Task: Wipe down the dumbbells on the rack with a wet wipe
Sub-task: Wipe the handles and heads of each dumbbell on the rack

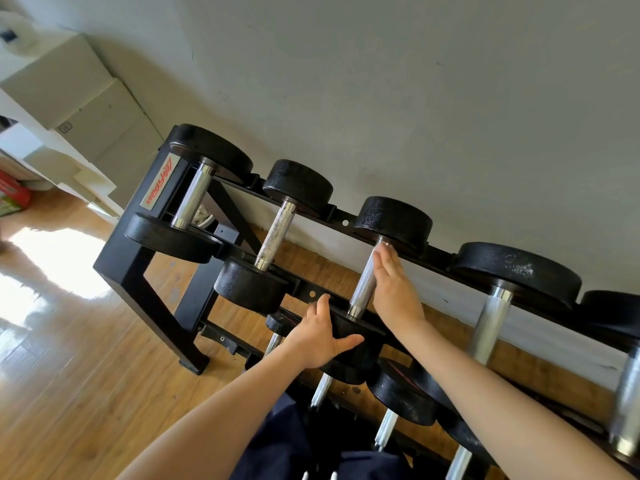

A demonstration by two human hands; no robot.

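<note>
The left hand (320, 336) holds the near black head of the third dumbbell (367, 289) on the top row of the rack (138, 265); its thumb lies across the front of this head and the fingers curl over the upper edge. The right hand (394, 289) is flat, with straight fingers together, and it presses against the right side of the silver knurled handle of the same dumbbell. The fingertips reach almost to the far head. A wet wipe does not show in either hand; whether one is under the right palm, I cannot tell.

This dumbbell has 2 round black heads with rough texture and a shiny metal handle. It lies across the 2 rails of the top row, between a smaller dumbbell (277, 230) on its left and a larger dumbbell (498, 306) on its right. The lower row also holds dumbbells, partly hidden by the arms. Behind the rack stands a pale wall (415, 81).
</note>
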